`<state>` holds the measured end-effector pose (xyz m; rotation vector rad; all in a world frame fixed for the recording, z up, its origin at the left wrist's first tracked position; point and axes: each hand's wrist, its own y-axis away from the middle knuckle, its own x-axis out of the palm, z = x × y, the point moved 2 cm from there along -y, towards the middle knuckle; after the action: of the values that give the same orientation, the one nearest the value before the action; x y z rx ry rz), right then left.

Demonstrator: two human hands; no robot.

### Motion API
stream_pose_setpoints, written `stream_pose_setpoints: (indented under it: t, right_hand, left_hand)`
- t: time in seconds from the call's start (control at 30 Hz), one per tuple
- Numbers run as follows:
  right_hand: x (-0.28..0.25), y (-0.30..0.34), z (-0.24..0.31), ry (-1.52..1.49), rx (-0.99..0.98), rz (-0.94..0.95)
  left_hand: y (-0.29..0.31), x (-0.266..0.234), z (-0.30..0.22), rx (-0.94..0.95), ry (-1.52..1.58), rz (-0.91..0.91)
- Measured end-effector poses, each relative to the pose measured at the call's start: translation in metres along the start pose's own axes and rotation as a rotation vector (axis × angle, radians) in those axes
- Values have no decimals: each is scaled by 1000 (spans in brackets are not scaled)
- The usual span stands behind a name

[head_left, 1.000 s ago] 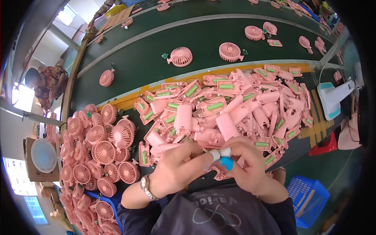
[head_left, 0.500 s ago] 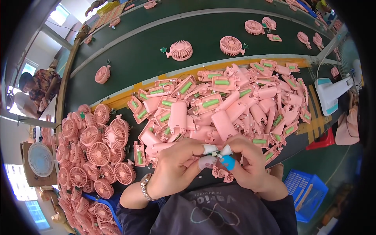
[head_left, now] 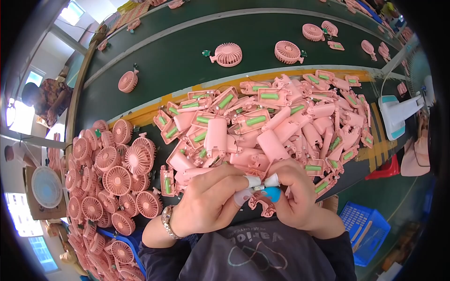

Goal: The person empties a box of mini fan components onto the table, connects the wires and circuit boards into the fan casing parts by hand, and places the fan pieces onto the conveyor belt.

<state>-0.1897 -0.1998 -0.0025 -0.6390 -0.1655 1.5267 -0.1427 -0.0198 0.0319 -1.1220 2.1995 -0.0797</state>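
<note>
Left hand (head_left: pixel 201 203): fingers bent, covered index fingertip and thumb pinched on a small white piece (head_left: pixel 258 188). White cover on the index finger, pale cover on the thumb. Metal-banded bracelet or watch (head_left: pixel 168 222) at the wrist.

Right hand (head_left: pixel 297 199): fingers curled, index finger in white cover and thumb in blue cover (head_left: pixel 271 193), closed on the same piece from the other side. The piece sits between the two sets of fingertips, in front of the chest, mostly hidden.

Pink curved part (head_left: pixel 263 205): one, directly below the fingertips; whether gripped, cannot tell.

Pink casings (head_left: pixel 272 146): large heap, just beyond the hands, on a dark tabletop (head_left: pixel 154 132). Many lie open, showing green cylinders (head_left: pixel 255 120); others lie back upward.

Pink fan heads (head_left: pixel 117 181): second heap, left of the casings, round and slatted, with a blue container (head_left: pixel 133 239) at its near side.

Yellow strip (head_left: pixel 180 97): along the far side of the casings.

Dark-green surface (head_left: pixel 180 56): beyond the strip, bearing several well-spaced fan heads, some with small green boards attached.

Right side: white stand with teal-edged base (head_left: pixel 393 117); red plastic item (head_left: pixel 385 168); blue basket (head_left: pixel 365 232), lower down.

Left side: round white fan (head_left: pixel 46 186); another person (head_left: pixel 50 99), farther off.
</note>
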Motion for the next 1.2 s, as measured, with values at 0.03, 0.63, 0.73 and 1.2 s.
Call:
stream_pose_setpoints:
  t: [0.03,0.63,0.73,1.2]
  right_hand:
    - [1,0,2,41,-40,-18]
    - [7,-14,-7,-303,246,320]
    - [6,-27,-8,-301,241,380]
    - [-195,-166,-275,869,373,-63]
  left_hand:
    - [1,-1,0,31,-33,-2]
    - [3,-20,-9,146,-123,132]
    - [-6,-31,-8,128,-169,158]
    - [-174,-108,191,-12,-820,-239]
